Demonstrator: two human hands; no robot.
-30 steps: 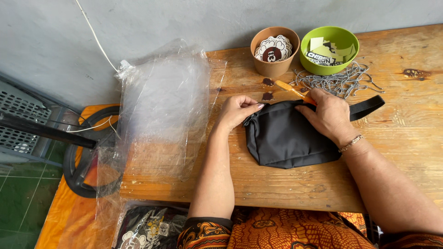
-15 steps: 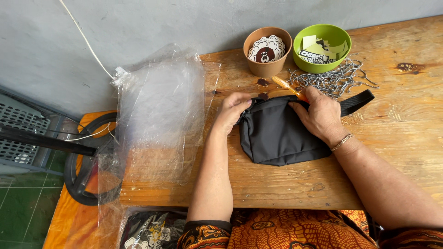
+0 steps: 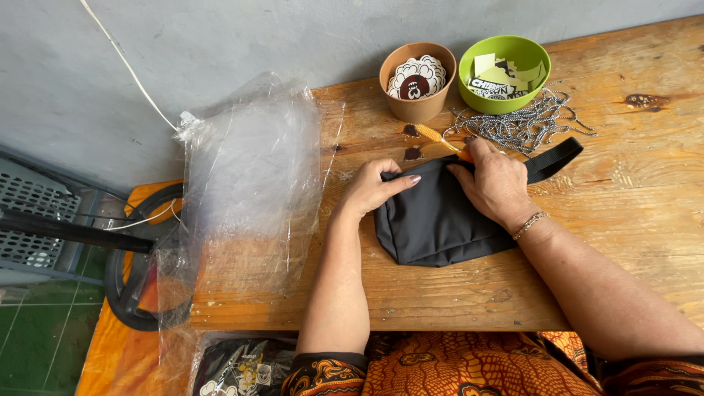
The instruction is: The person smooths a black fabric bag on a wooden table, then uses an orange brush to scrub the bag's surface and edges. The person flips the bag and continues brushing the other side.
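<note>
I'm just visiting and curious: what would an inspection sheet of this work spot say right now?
Surface: wooden table, worn and stained.
Job's things: black pouch lying flat, its strap stretched to the right.
Clutter: brown cup of round stickers, green bowl of paper tags, ball chains, clear plastic bags.
Hands: left hand pinches the pouch's top edge; right hand presses the pouch, holding an orange tool.
Cables: white cord on the wall.
Surroundings: grey wall, green tiled floor.
</note>
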